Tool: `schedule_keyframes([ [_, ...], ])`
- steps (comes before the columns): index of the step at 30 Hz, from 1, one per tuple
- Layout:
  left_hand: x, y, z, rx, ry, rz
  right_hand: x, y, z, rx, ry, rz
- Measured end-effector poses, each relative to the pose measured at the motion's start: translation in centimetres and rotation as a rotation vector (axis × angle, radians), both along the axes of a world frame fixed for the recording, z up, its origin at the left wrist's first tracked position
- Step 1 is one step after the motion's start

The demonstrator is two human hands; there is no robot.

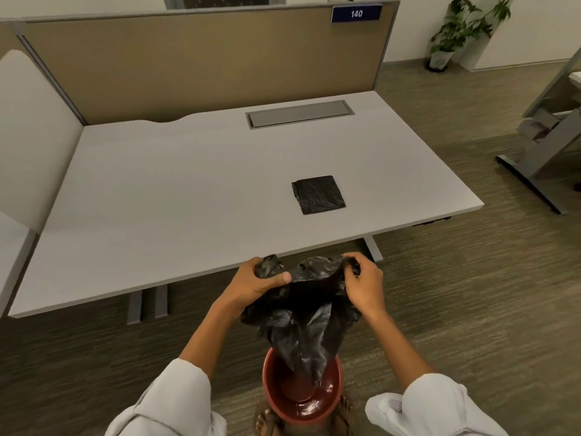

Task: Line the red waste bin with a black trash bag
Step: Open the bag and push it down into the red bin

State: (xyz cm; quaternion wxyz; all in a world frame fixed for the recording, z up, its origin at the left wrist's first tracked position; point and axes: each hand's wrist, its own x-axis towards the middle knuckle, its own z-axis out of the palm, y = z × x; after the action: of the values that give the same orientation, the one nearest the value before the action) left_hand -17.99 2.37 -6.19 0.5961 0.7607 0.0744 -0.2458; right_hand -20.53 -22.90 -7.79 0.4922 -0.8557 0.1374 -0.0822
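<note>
The scene is viewed from a single wide-angle head-worn camera, directed forward and steeply downward, by which the hands and the red waste bin point(302, 391) are framed close below and the white desk point(188, 184) farther ahead.

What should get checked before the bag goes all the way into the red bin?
1. Left hand grips the crinkly black plastic trash bag: ok.
2. Right hand grips the bag's other side: ok.
3. Bag mouth pulled open: ok.
4. Bag bottom hangs into the round red plastic waste bin: ok.
5. Bag edge folded over the bin rim: not ok.
6. Holes in the bag: cannot tell.
</note>
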Motion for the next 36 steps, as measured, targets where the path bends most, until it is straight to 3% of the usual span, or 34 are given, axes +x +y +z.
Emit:
schedule_keyframes([
  [5,-0.2,2.8,-1.2,0.172,-0.076,-0.305,-0.3,-1.3,-2.2,-0.079,0.178,-0.01],
  [8,-0.8,3.4,-2.6,0.229,-0.193,-0.368,-0.9,-2.3,-3.7,-0.1,0.281,-0.022],
  [13,-3.2,3.0,-6.2,0.327,-0.311,-0.112,-2.8,-4.0,-6.0,-0.125,0.384,0.037],
  [22,-7.6,2.0,-12.4,0.226,0.019,0.437,-6.3,-6.8,-10.4,-0.004,0.378,0.001],
  [28,-10.3,1.1,-14.8,0.179,0.012,0.532,-8.5,-8.4,-13.0,0.099,0.327,0.067],
  [36,-12.8,0.0,-19.0,0.278,-0.085,0.495,-10.0,-7.3,-16.1,0.007,0.198,0.204],
])
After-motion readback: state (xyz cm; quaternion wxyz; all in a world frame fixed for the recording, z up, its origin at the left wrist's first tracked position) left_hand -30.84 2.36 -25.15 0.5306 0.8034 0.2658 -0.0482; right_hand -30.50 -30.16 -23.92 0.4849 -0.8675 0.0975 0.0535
